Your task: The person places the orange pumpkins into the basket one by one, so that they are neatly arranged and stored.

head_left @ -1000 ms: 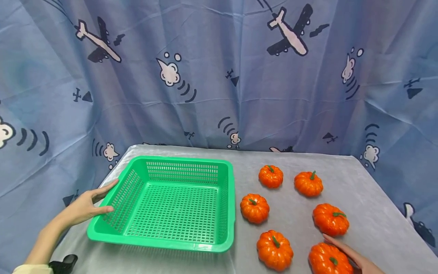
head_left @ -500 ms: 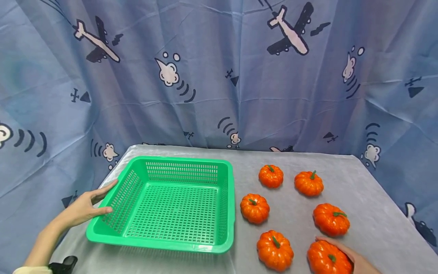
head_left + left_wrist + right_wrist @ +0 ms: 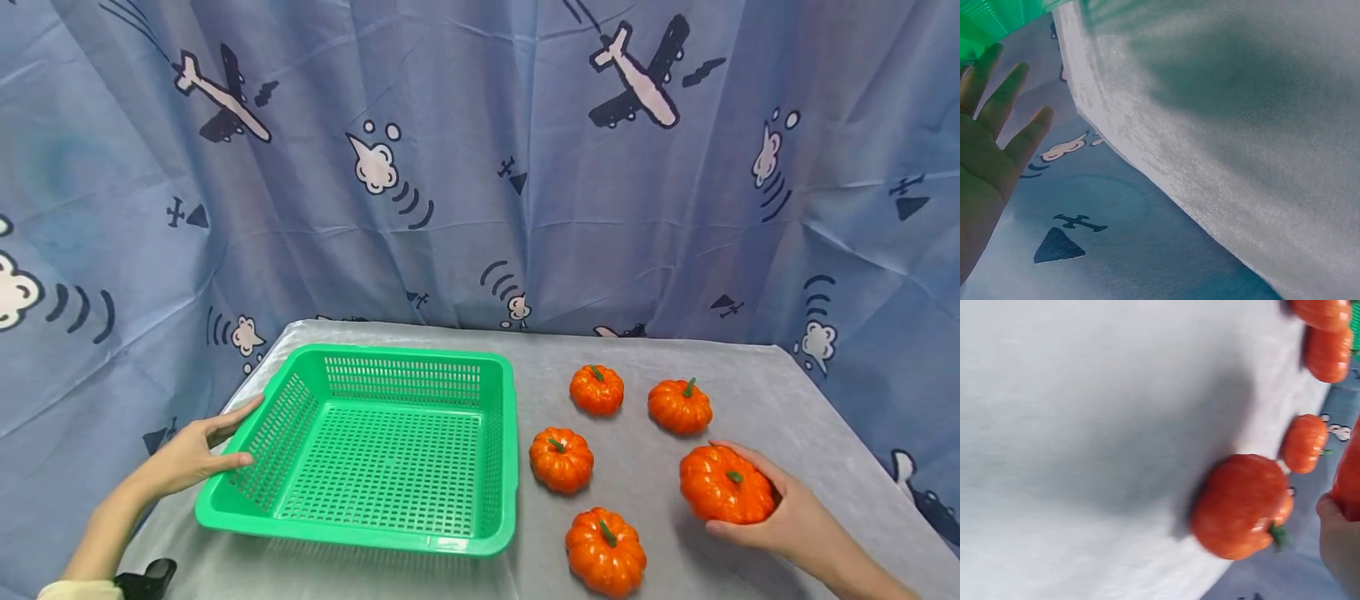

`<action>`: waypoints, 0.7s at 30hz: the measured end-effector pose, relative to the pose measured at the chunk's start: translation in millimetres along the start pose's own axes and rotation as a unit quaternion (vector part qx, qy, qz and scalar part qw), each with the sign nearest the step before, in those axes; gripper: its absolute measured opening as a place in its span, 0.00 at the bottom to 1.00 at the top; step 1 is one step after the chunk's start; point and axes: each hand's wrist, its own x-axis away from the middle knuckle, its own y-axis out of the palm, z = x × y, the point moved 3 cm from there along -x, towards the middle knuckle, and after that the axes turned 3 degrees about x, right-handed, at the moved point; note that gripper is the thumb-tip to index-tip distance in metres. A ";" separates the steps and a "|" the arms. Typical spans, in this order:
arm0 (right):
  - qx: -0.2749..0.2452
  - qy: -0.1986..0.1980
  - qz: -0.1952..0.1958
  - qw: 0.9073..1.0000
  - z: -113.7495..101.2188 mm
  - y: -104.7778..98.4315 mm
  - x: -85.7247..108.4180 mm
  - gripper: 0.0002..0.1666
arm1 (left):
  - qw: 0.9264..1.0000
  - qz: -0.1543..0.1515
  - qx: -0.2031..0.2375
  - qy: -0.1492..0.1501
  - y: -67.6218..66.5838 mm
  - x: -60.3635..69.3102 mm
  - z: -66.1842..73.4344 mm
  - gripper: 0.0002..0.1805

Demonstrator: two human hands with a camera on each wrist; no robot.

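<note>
My right hand (image 3: 787, 508) grips an orange pumpkin (image 3: 723, 487) with a green stem, raised above the grey table, the thumb at its near side and a finger along its far side. In the right wrist view, only a slice of the held pumpkin (image 3: 1350, 478) and the thumb show at the right edge. Another pumpkin (image 3: 1241, 506) stands below it on the table, hidden behind the held one in the head view. My left hand (image 3: 183, 458) rests on the left rim of a green plastic basket (image 3: 352, 537). Its visible fingers are straight and spread in the left wrist view.
Several more pumpkins stand on the table (image 3: 525, 342): one near the front (image 3: 605, 552), one beside the basket (image 3: 561, 460), one at the back (image 3: 597, 389) and one to its right (image 3: 679, 407). A blue printed curtain (image 3: 450, 208) hangs behind.
My right hand has lifted the nearest right pumpkin off the table and carried it up and forward, over the pumpkin behind it. My left hand and the basket have stayed put.
</note>
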 end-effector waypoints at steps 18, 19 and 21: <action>-0.086 -0.044 -0.022 0.995 -113.6 -8.4 -50.2 0.57 | 1.000 -0.003 0.006 -0.008 2.1 -1.1 -3.7 0.44; -0.097 -0.047 -0.025 0.994 -118.4 -6.6 -52.8 0.57 | 1.000 -0.003 0.006 -0.010 1.8 -1.1 -4.0 0.44; -0.115 -0.052 -0.031 0.992 -127.8 -2.7 -57.8 0.57 | 1.000 -0.002 0.008 -0.010 1.1 -1.4 -4.4 0.44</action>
